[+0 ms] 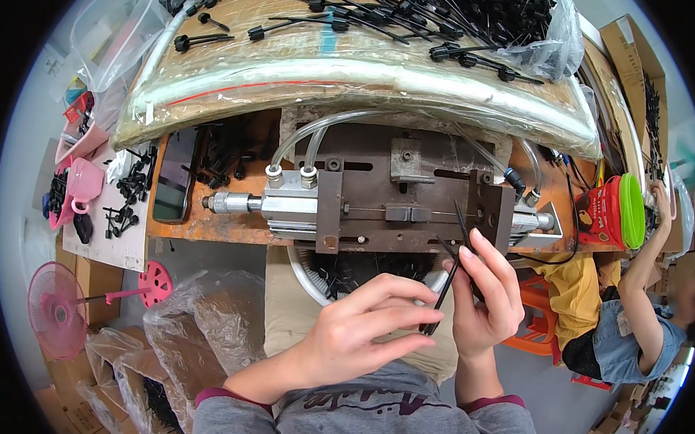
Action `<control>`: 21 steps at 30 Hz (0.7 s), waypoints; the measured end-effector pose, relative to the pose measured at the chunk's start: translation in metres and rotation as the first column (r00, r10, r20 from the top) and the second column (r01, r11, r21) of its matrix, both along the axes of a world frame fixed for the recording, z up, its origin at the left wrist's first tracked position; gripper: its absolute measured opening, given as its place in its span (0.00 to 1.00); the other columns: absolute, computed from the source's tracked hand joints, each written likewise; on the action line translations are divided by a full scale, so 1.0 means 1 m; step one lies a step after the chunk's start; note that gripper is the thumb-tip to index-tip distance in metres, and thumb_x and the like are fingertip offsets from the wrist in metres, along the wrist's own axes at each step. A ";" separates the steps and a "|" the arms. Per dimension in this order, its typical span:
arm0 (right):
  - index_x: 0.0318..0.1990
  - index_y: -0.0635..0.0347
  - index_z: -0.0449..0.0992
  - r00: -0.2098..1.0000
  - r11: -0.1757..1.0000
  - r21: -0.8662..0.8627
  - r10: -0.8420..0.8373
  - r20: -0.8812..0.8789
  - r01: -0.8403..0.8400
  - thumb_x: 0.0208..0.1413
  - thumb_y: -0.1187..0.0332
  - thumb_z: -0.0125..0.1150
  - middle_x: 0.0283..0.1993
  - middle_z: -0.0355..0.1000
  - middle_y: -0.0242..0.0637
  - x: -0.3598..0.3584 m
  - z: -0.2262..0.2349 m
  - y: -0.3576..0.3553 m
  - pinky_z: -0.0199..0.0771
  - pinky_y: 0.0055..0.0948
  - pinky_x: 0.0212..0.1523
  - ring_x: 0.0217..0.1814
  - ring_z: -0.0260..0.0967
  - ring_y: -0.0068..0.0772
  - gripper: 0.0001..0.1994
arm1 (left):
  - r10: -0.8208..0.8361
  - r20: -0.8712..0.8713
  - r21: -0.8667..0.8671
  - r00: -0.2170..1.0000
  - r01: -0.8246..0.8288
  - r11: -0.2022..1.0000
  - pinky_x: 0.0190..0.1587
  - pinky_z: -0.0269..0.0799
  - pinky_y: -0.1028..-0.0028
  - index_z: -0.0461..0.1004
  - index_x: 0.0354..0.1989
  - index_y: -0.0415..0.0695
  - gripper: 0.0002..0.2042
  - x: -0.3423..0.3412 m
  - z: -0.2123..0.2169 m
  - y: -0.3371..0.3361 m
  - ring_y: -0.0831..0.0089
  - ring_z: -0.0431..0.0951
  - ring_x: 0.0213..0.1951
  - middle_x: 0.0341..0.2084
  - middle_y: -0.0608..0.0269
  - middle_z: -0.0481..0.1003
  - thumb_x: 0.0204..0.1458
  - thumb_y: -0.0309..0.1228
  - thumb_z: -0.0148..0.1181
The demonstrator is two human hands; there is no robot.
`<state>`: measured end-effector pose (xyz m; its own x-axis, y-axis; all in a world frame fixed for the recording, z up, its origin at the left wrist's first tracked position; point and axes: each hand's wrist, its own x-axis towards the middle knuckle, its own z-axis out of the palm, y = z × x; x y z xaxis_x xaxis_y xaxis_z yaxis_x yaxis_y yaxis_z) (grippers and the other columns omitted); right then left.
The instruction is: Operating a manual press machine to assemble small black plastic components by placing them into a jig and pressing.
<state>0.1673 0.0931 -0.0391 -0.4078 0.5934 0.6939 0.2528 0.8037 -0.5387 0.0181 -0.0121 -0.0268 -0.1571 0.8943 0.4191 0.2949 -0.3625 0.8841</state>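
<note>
My left hand (351,324) is closed lightly around the lower end of a thin black plastic stem (443,294), its fingertips at the stem's dark end. Beside it my right hand (482,300) pinches slim black stems between thumb and fingers, their tips pointing up and away. How many pieces it holds, and their lower ends, are hidden by the fingers. Just beyond both hands lies a dark metal fixture (379,235) with a small grey block (407,213) on a thin rod. Silver pneumatic cylinders (290,204) flank it, with clear hoses (321,122) attached.
A plastic-wrapped cardboard shelf (281,81) bears a pile of black stemmed parts (463,14). At left are a phone (176,177), a pink basin (84,180) and a pink fan (56,310). A red and green bucket (609,212) and another person (634,322) are at right.
</note>
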 end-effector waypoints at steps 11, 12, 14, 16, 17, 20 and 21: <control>0.47 0.69 0.77 0.986 0.958 -0.283 -0.097 -0.134 0.056 0.52 0.85 0.64 0.40 0.77 0.46 0.006 -0.002 0.000 0.78 0.19 0.29 0.32 0.78 0.28 0.14 | 0.279 -0.500 0.120 0.820 -0.254 0.960 0.38 0.78 0.74 0.80 0.36 0.38 0.14 0.000 -0.013 0.007 0.67 0.82 0.36 0.52 0.52 0.76 0.37 0.24 0.71; 0.47 0.69 0.77 0.991 0.967 -0.243 -0.098 -0.094 0.073 0.52 0.85 0.64 0.39 0.77 0.45 0.009 -0.001 0.000 0.78 0.19 0.29 0.31 0.78 0.28 0.14 | 0.300 -0.550 0.133 0.779 -0.272 0.953 0.37 0.77 0.74 0.80 0.37 0.38 0.14 0.000 -0.020 0.012 0.67 0.81 0.35 0.52 0.53 0.76 0.38 0.24 0.70; 0.47 0.69 0.77 0.992 0.965 -0.253 -0.096 -0.085 0.072 0.52 0.85 0.63 0.37 0.78 0.45 0.012 0.000 -0.002 0.78 0.19 0.29 0.30 0.78 0.29 0.13 | 0.326 -0.616 0.147 0.717 -0.302 0.942 0.35 0.75 0.75 0.80 0.38 0.38 0.14 0.003 -0.026 0.016 0.69 0.80 0.33 0.52 0.55 0.77 0.40 0.25 0.69; 0.46 0.70 0.77 0.985 0.936 -0.350 -0.096 -0.145 0.039 0.54 0.85 0.62 0.37 0.78 0.45 0.012 0.001 -0.005 0.79 0.21 0.31 0.30 0.78 0.30 0.12 | 0.334 -0.651 0.145 0.681 -0.321 0.936 0.34 0.74 0.75 0.79 0.39 0.39 0.15 0.007 -0.028 0.018 0.70 0.79 0.31 0.53 0.56 0.77 0.40 0.26 0.69; 0.47 0.70 0.76 0.979 0.920 -0.392 -0.095 -0.180 0.017 0.55 0.85 0.61 0.37 0.78 0.46 0.013 0.002 -0.005 0.79 0.21 0.31 0.31 0.79 0.30 0.12 | 0.337 -0.671 0.148 0.660 -0.326 0.934 0.33 0.73 0.75 0.80 0.39 0.38 0.14 0.008 -0.027 0.019 0.71 0.79 0.30 0.52 0.56 0.77 0.41 0.26 0.68; 0.48 0.72 0.75 0.959 0.880 -0.472 -0.089 -0.268 -0.050 0.57 0.84 0.58 0.39 0.78 0.50 0.013 0.002 -0.006 0.80 0.22 0.33 0.33 0.79 0.31 0.12 | 0.345 -0.718 0.160 0.604 -0.340 0.927 0.32 0.72 0.76 0.80 0.38 0.38 0.13 0.008 -0.022 0.020 0.73 0.78 0.27 0.52 0.56 0.77 0.42 0.27 0.68; 0.49 0.73 0.74 0.955 0.878 -0.473 -0.080 -0.284 -0.067 0.58 0.84 0.57 0.40 0.78 0.51 0.013 0.001 -0.006 0.80 0.23 0.34 0.33 0.80 0.32 0.12 | 0.348 -0.726 0.163 0.594 -0.343 0.925 0.31 0.72 0.76 0.80 0.38 0.38 0.12 0.004 -0.022 0.022 0.73 0.77 0.27 0.52 0.56 0.77 0.43 0.27 0.67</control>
<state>0.1807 0.0874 -0.0384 -0.2303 0.8807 0.4139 0.0325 0.4321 -0.9012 0.0225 0.0098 -0.0485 -0.0946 0.8363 0.5401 0.9430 -0.0986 0.3178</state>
